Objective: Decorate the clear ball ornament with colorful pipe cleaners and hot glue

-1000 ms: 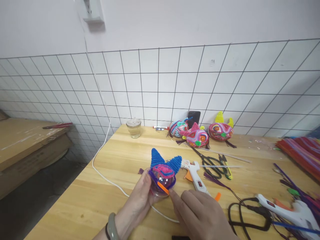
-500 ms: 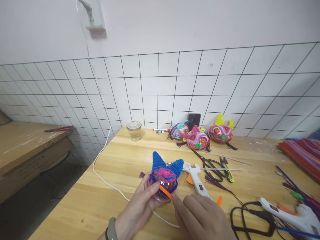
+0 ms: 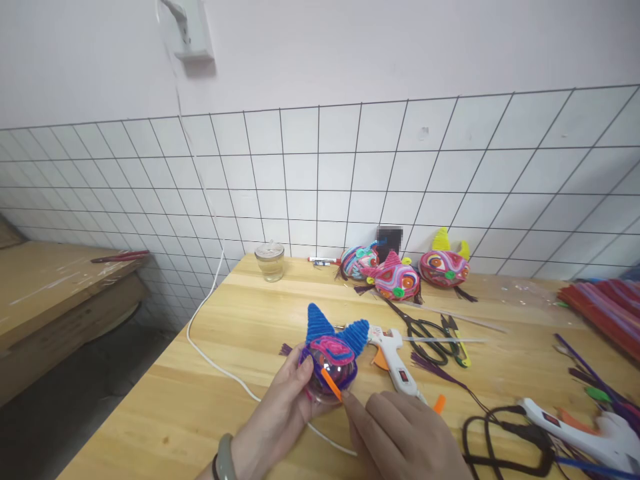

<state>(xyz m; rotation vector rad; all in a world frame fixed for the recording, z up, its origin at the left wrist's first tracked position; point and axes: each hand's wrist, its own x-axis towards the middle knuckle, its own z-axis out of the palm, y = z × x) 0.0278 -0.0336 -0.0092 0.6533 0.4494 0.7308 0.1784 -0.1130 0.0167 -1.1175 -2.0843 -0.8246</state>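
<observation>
My left hand (image 3: 287,400) is wrapped around the side of a clear ball ornament (image 3: 333,383) with blue yarn ears (image 3: 319,325), a pink-and-blue patch and a purple band. My right hand (image 3: 400,433) pinches a thin orange strip (image 3: 332,385), whose tip lies against the ball's front, below the patch. Beyond my right knuckles another orange end (image 3: 440,403) sticks out; whether it belongs to the same strip I cannot tell. Just behind the ball lies a white glue gun (image 3: 397,363) with an orange trigger.
Finished yarn-covered animal balls (image 3: 397,280) sit along the wall. Black-handled scissors (image 3: 425,337) and yellow snips (image 3: 460,343) lie behind the glue gun. A second glue gun (image 3: 580,427) with a black cord is at right. A lidded glass (image 3: 270,261) stands back left; a white cable (image 3: 220,370) crosses the table.
The orange strip has turned steeper across the ball's front, and its tip has come away from my left thumb. The thumb has shifted slightly left. Both hands keep their hold.
</observation>
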